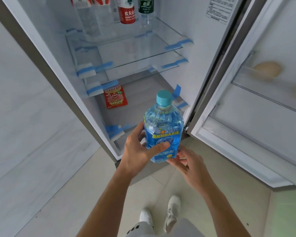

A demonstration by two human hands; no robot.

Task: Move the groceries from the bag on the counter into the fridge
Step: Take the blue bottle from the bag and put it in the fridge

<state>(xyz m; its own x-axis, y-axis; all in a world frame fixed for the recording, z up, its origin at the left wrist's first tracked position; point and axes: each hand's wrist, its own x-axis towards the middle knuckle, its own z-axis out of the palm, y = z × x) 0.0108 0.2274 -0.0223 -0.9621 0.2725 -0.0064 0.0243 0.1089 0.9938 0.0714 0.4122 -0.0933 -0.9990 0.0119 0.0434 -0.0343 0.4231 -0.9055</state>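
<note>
The fridge (58, 48) stands open, its door (246, 120) swung right. Before the lower shelves a blue bottle (163, 134) is held upright. The left hand (137, 151) wraps fingers and thumb round its label, and the right hand (186, 161) touches its base with fairly straight fingers. 2 more stand on the top shelf (162, 27), a red-label bottle (126, 15) and a green-label bottle (146, 6). 1 red packet (115, 97) lies lower inside.

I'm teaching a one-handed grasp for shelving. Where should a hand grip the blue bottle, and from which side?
Grip the blue bottle around its labelled body, from the left, as the left hand does: thumb across the front, fingers behind. It is upright and narrows to a cap, so the middle holds steadiest. The right hand only touches its base.
</note>
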